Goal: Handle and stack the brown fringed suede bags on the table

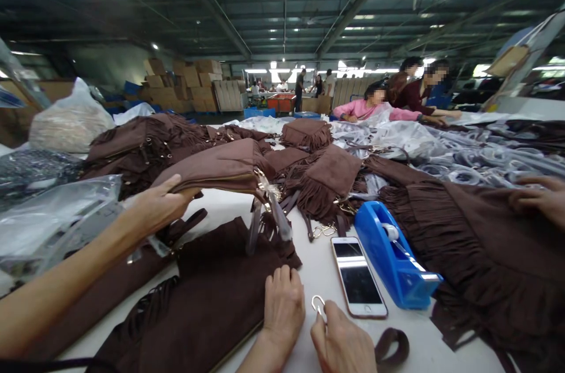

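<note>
My left hand (285,305) is closed at the right edge of a dark brown fringed bag (212,290), which lies flat on the white table in front of me. Its fingers are curled under, so their tips are hidden. Just right of it, my right hand (342,337) pinches a metal snap hook (318,303), its curved end showing beyond the fingers. A looped brown strap (392,346) lies beside that hand. Close above are a white-fronted phone (358,279) and a blue tape dispenser (395,255).
Another person's hand (159,205) reaches from the left, holding a brown zipped bag (216,167). A further hand (542,199) rests on a fringed bag (489,232) at right. Brown bags and plastic-wrapped pieces (477,155) cover the far table. Co-workers (375,105) lean over it.
</note>
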Tool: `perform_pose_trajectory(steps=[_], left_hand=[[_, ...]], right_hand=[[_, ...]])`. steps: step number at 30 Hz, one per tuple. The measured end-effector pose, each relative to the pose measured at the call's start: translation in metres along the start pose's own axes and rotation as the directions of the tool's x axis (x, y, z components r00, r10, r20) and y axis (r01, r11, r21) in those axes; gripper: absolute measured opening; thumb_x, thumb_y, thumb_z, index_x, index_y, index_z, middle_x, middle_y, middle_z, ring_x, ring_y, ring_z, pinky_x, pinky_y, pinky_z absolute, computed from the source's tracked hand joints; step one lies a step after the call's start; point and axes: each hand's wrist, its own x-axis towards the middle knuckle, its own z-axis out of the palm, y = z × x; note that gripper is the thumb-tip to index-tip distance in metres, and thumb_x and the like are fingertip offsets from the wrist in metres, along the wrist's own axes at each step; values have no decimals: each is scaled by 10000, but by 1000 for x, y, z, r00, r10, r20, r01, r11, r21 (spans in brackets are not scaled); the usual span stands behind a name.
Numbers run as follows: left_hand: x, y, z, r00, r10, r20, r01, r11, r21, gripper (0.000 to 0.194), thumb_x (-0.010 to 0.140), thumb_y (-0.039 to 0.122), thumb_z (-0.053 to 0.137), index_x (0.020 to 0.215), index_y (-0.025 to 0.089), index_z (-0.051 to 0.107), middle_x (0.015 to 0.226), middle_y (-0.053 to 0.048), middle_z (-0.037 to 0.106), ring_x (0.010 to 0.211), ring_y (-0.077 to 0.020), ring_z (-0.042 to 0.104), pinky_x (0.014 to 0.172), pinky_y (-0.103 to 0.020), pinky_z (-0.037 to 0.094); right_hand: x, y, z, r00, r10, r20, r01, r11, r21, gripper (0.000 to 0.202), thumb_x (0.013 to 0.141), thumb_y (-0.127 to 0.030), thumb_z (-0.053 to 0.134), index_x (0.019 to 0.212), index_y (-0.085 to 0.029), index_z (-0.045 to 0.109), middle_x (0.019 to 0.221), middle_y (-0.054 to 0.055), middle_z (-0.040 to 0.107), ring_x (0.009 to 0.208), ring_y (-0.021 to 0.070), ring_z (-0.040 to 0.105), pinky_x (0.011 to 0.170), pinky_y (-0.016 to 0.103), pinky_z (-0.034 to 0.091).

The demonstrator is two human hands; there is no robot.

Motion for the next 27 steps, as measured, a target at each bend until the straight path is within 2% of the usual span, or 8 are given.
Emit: perform_pose_trajectory(steps=[4,8,12,17,23,27], left_hand=[[7,2,-3,993,-35,111,39,998,-40,288,783,2,347,866,111,599,934,-122,555,851,-259,524,704,-376,409],[12,-3,-8,985,-7,171,30,990,-134,355,743,-63,295,811,82,611,901,-139,570,828,-234,553,719,-354,431],[11,-20,-17,980,48,196,17,948,-316,292,790,6,345,750,113,614,837,-78,584,751,-155,572,713,-271,448],[6,-40,-24,970,118,212,11,852,-523,220,770,72,439,738,149,643,769,-21,616,757,-107,582,702,-181,441],[2,-47,-18,975,110,190,69,667,-742,253,773,182,403,681,151,637,724,-41,580,705,-136,560,665,-230,420],[-1,-48,-14,984,64,167,89,634,-768,212,765,214,407,649,160,576,712,-32,558,693,-141,536,659,-245,395]], right_hand=[[1,2,-1,1000,3,9,-3,1000,0,231,855,-180,243,708,-233,413,484,-26,541,407,162,569,411,268,286],[7,1,-6,1000,4,-6,-4,999,37,226,859,-181,255,703,-232,410,480,-27,540,401,159,561,412,270,270],[19,-1,-5,999,-8,-31,11,995,94,218,847,-165,271,697,-225,417,478,-20,536,400,159,555,409,273,264],[31,-11,11,999,-30,39,24,988,150,99,799,-143,418,729,-209,441,535,-10,571,464,166,582,444,265,289],[34,-24,30,995,-78,65,67,984,162,106,782,-130,470,715,-209,448,554,4,583,459,187,578,439,277,294],[30,-26,35,995,-84,62,72,982,176,109,802,-133,433,728,-212,442,554,0,575,463,185,580,439,276,299]])
